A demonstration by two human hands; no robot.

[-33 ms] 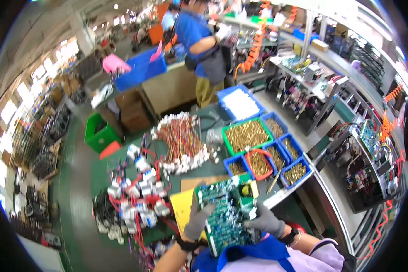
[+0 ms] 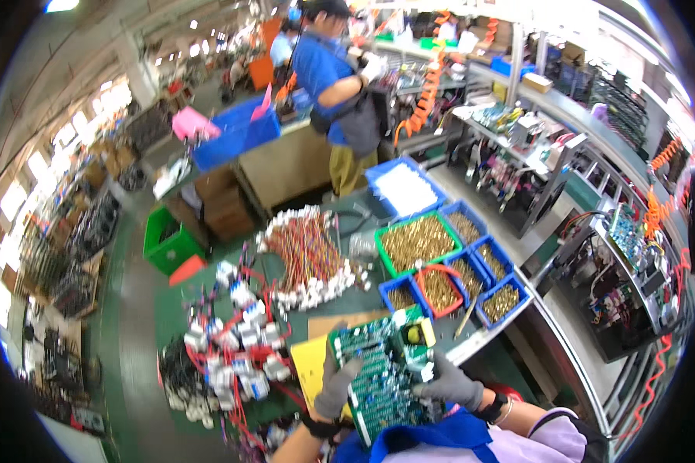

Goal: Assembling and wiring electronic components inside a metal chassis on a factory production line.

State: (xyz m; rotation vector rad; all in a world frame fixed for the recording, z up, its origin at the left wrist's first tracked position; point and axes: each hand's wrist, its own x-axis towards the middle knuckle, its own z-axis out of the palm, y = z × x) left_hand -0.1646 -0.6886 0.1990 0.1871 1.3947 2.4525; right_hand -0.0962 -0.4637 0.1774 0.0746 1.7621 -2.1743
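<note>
I have the green circuit board (image 2: 382,378) held up between both hands, close in front of the blue apron (image 2: 440,436) and beside the yellow sheet (image 2: 309,370) on the tabletop (image 2: 363,301). The left hand (image 2: 336,386) grasps its left edge, thumb laid over the face; the right hand (image 2: 452,380) grips the right edge, fingers pointing inward. To handle it well, I'd pinch by the rims, press lightly near the raised parts, and share the weight evenly so the board doesn't flex. The left forearm rises from the lower edge; the right one slants in from the lower right, its wrist near the board's level. I can't tell what the hidden fingertips touch underneath.
</note>
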